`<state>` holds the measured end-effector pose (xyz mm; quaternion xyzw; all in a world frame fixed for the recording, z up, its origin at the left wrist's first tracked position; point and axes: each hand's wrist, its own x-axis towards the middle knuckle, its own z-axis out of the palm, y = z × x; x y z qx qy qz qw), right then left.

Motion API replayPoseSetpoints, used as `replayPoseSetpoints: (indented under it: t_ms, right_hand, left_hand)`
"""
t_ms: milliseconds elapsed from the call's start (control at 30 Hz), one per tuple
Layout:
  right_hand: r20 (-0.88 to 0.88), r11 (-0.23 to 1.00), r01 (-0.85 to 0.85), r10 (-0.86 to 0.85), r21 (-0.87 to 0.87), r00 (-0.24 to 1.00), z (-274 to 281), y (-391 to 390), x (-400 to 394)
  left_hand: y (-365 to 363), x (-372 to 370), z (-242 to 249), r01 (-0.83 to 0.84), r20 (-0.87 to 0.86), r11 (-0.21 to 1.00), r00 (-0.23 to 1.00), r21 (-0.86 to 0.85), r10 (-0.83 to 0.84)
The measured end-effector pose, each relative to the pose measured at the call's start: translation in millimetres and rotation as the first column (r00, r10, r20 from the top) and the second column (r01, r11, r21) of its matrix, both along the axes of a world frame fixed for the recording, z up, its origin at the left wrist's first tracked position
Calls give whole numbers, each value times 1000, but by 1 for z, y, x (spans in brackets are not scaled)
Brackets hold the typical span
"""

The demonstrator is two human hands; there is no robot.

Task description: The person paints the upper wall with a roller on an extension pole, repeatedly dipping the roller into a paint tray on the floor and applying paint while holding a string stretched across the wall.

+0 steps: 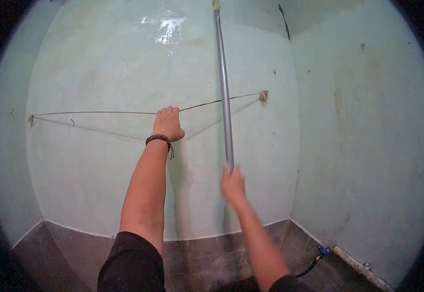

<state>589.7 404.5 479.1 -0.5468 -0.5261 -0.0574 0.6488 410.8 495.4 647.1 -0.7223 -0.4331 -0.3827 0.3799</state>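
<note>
A thin cord [95, 112] is strung across the pale green wall, tied at both ends. My left hand [169, 124], with a braided bracelet on the wrist, has its fingers curled over the cord near its middle. The cord bends slightly where I hold it. My right hand [233, 184], a little blurred, is wrapped round the lower part of a long grey pole [225, 92]. The pole stands nearly upright and passes in front of the cord. Its top end has a yellowish fitting [216, 5] and runs out of view.
A wet, shiny patch [168, 29] is high on the wall. Frayed knots [264, 96] hold the cord at the right. Dark tiles [197, 253] line the lower wall. At lower right are a blue valve [323, 250], a dark hose [311, 266] and a pale pipe [358, 266].
</note>
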Motion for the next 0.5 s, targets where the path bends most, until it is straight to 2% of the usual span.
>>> replayPoseSetpoints:
  t_ms: [100, 133, 233, 267, 400, 467, 500]
  right_hand:
    - [-103, 995, -80, 74, -58, 992, -103, -32, -24]
    - [-60, 999, 32, -32, -7, 998, -132, -40, -33]
    - [-150, 989, -82, 63, -124, 987, -187, -80, -40]
    - [-201, 977, -153, 121, -149, 972, -195, -91, -37]
    - [-220, 979, -110, 71, -169, 973, -193, -139, -13]
    - [-5, 994, -38, 38, -101, 999, -193, -154, 8]
    - [-3, 994, -36, 36, -98, 999, -195, -161, 22]
  left_hand:
    - [-1, 1, 3, 9, 8, 1000, 1000, 3, -9]
    - [-3, 2, 0, 0, 11, 1000, 1000, -12, 1]
    - [0, 2, 1, -7, 14, 999, 1000, -33, 8]
    - [3, 2, 1, -4, 16, 999, 1000, -36, 5]
    - [10, 1, -2, 7, 25, 1000, 1000, 12, -7]
    - [5, 2, 0, 7, 27, 999, 1000, -32, -6]
    - [4, 2, 0, 9, 29, 1000, 1000, -30, -8]
